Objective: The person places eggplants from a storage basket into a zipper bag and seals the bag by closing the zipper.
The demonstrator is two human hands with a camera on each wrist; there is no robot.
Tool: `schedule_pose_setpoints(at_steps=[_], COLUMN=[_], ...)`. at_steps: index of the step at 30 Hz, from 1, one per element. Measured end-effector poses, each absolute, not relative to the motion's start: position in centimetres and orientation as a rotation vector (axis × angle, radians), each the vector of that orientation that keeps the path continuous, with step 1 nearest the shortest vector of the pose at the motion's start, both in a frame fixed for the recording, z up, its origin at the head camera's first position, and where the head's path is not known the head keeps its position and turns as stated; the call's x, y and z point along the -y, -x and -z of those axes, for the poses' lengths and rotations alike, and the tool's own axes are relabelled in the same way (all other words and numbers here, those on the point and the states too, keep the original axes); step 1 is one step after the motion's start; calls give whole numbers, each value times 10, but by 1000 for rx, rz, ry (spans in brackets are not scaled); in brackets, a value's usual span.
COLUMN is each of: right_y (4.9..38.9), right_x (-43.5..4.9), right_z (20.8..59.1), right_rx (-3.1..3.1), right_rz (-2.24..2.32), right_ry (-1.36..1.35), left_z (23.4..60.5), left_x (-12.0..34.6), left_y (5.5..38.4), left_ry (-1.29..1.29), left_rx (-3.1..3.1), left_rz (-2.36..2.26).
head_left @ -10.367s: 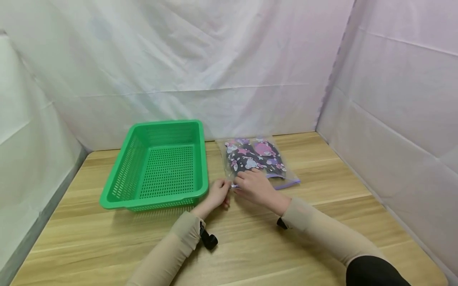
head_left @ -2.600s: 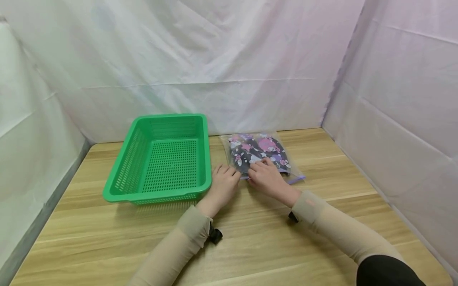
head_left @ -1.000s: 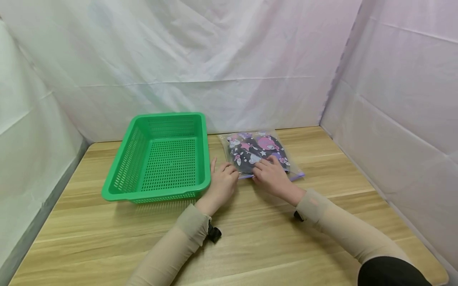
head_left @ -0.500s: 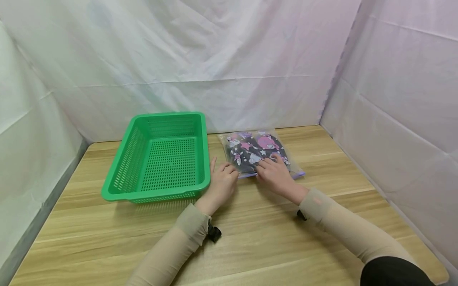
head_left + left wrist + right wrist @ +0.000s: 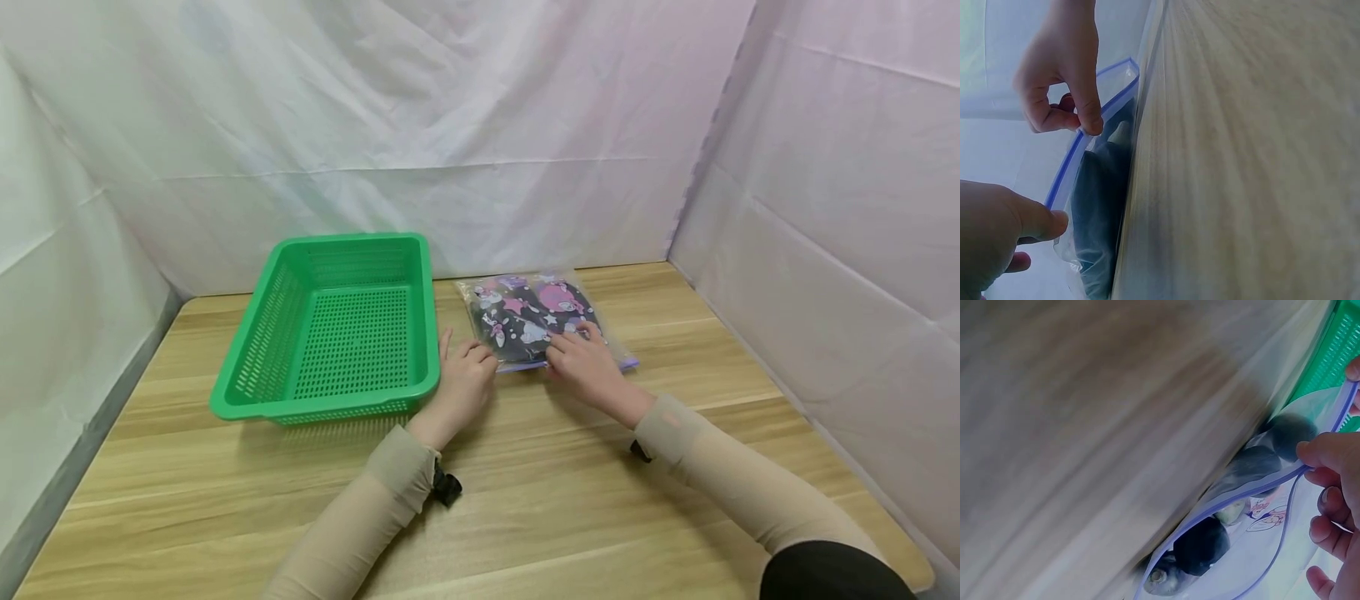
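Note:
A clear zip bag (image 5: 517,321) with pink, white and purple cartoon prints lies flat at the back of the table, with dark rounded items (image 5: 1202,545) inside. Along its near edge runs a purple zip strip (image 5: 1063,172). My left hand (image 5: 461,387) pinches the strip's left end between thumb and fingers. Farther right, near the middle, my right hand (image 5: 588,371) pinches the same strip. In the right wrist view, the strip looks pressed together between my hands, while its two lips gape beyond the right hand.
A green perforated basket (image 5: 326,410) stands just left of the bag and my left hand. White cloth (image 5: 375,100) hangs behind the wooden table (image 5: 525,517) and on both sides. Black wrist cameras (image 5: 447,487) sit on the cuffs.
My right hand has slid rightward along the zip strip from the left corner, where both hands were together earlier. My left hand has stayed near that corner. Bag and basket stay in place.

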State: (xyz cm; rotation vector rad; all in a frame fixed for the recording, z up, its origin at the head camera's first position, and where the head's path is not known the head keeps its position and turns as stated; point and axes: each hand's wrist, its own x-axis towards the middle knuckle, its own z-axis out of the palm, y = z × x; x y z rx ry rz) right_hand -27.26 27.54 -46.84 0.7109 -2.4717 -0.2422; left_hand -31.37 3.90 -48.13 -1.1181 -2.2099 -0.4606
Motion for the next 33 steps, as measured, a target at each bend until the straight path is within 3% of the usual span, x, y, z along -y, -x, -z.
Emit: schedule_pose_setpoints(at_steps=[33], right_y=[269], right_x=[-289], right_z=[469], right_rx=[2457], right_rz=[260], right_ry=[-695], left_z=[481], left_x=[-38], left_y=[315], left_ry=[1115], left_rx=[2212], left_rz=[478])
